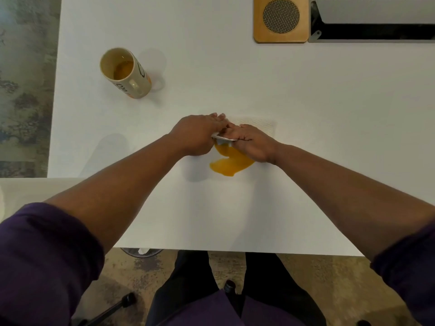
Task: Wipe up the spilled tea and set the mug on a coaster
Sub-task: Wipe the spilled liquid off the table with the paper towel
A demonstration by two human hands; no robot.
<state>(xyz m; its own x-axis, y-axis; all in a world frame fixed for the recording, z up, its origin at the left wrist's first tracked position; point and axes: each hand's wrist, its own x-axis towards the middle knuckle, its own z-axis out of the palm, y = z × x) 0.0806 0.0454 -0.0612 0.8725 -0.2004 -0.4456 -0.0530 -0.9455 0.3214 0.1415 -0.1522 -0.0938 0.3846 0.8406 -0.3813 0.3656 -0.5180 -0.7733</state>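
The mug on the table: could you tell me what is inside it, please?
The mug stands upright, apart from both hands; a shallow pool of amber tea shows at its bottom. Its near inner wall is hidden from this angle.

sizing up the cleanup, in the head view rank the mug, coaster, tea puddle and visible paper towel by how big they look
1. coaster and mug: look alike, unsure
2. paper towel, partly hidden by the hands
3. tea puddle

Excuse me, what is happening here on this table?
A person is cleaning up spilled tea. The left hand and the right hand together hold a paper towel at the far edge of the orange puddle, most of which remains. The mug stands to the left, not yet on the wooden coaster.
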